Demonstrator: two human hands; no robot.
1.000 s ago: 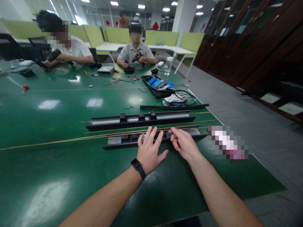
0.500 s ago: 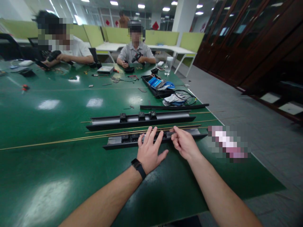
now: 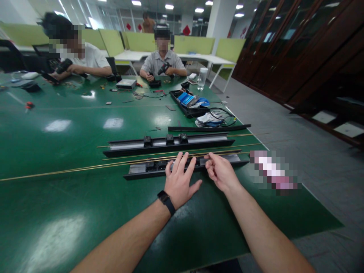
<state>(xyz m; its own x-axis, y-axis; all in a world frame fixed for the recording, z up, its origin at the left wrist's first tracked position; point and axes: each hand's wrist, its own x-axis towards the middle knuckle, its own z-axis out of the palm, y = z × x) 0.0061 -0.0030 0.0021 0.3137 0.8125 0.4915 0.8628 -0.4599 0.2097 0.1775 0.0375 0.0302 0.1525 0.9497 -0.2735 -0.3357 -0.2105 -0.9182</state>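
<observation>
Where thin golden rods [image 3: 113,164] run from the left over the near black rail [image 3: 142,175], the left hand [image 3: 179,185] lies over them, fingers spread loose; the right hand [image 3: 222,172] curls its fingers there, grip unclear. Steadying seems the step; next probably calls for light, level pressure.

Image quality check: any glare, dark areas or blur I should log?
Head view: pale glare patches on the green table; head view: cabinets at right are dark; head view: left hand and right hand look fairly sharp, thin golden rods hard to tell apart; head view: a pixelated patch hides something on the table.
</observation>
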